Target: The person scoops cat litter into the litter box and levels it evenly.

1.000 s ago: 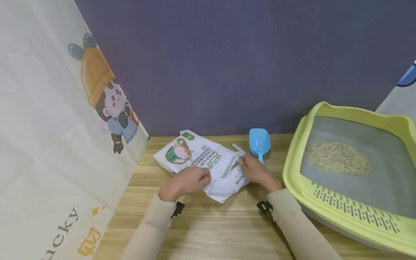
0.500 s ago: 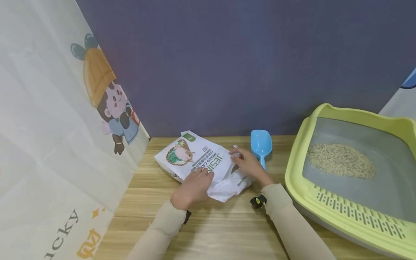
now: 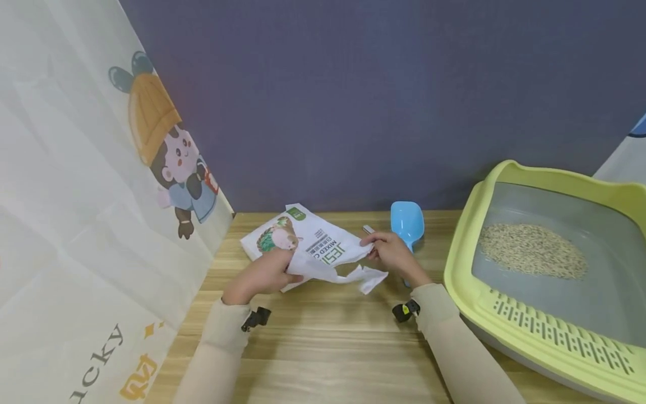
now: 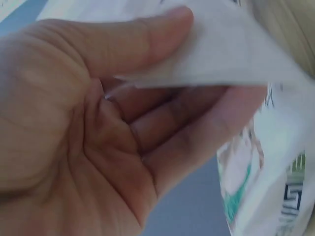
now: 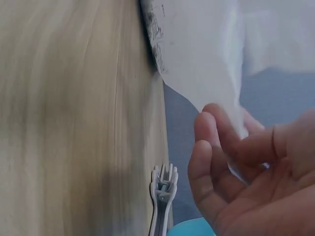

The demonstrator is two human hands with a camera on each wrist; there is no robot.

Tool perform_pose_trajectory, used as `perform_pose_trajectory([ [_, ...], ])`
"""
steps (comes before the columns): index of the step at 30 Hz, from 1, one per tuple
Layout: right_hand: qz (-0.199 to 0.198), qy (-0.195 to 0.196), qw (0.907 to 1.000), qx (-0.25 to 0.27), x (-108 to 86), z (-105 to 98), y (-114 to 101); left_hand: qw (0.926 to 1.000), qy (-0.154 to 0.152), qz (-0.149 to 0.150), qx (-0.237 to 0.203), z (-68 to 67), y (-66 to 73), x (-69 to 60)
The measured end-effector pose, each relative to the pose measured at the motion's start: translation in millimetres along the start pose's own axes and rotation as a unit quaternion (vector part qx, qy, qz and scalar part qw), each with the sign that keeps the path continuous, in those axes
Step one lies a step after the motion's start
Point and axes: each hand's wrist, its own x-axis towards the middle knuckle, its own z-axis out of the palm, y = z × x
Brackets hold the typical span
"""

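A white cat litter bag (image 3: pixel 330 238), printed with a cat picture and torn at its near right end, lies on the wooden table. My left hand (image 3: pixel 264 275) grips the loose torn flap at the bag's near edge. In the left wrist view, that flap (image 4: pixel 221 54) passes between the thumb and the fingers of the left hand (image 4: pixel 103 118). On the other side, my right hand (image 3: pixel 396 257) pinches the right corner of the bag's mouth. The right wrist view has the bag's edge (image 5: pixel 202 54) narrowing into the fingertips of the right hand (image 5: pixel 246 167). The bag's inside is mostly hidden.
A blue scoop (image 3: pixel 407 217) lies just behind my right hand. Beside it is a small grey pronged item (image 5: pixel 164 189). To the right stands a grey litter tray with a yellow-green rim (image 3: pixel 456 264), holding a heap of litter (image 3: pixel 532 249). A dark panel (image 3: pixel 353 112) backs the table.
My left hand has moved left and taken hold of the torn flap, lifting it from the table. The right hand now pinches the bag's corner. The opening has been spread and its edge raised.
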Motion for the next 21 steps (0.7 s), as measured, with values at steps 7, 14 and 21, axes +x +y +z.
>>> perform_pose_trajectory([
  [7,-0.151,-0.081,0.9826,-0.071,0.2,4.1,4.7,0.9978,-0.016,-0.020,-0.061,-13.8,-27.3,-6.2],
  [14,-0.182,-0.020,0.9763,-0.115,2.6,13.2,5.6,0.9931,0.003,-0.054,-0.104,-16.8,-40.3,-9.6],
  [21,-0.155,-0.023,0.9821,-0.104,3.9,21.3,4.2,0.9651,0.020,-0.129,-0.227,-13.5,-54.0,-9.9],
])
